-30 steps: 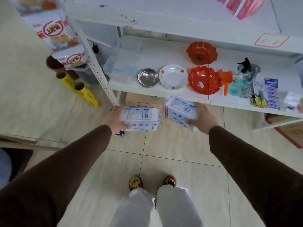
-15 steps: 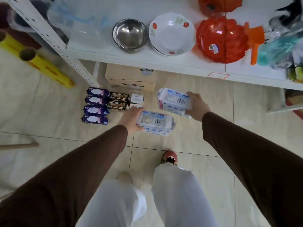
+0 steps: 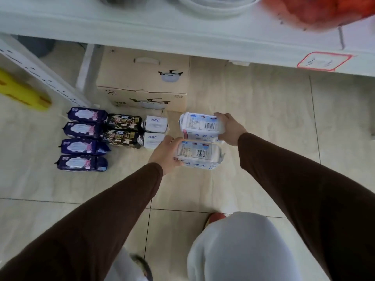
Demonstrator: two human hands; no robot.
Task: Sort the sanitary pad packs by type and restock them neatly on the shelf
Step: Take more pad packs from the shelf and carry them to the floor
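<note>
My left hand [image 3: 165, 153] grips one white pack [image 3: 199, 155], my right hand [image 3: 229, 128] another [image 3: 200, 124]; I should set both squarely beside the small white packs [image 3: 155, 129] left of my hands.

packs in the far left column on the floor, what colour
Dark purple-blue with a pale patch, in the head view.

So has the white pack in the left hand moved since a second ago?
Yes. The white pack in the left hand has come down from shelf-edge height toward the floor, now right of the small white packs near the cardboard box.
</note>
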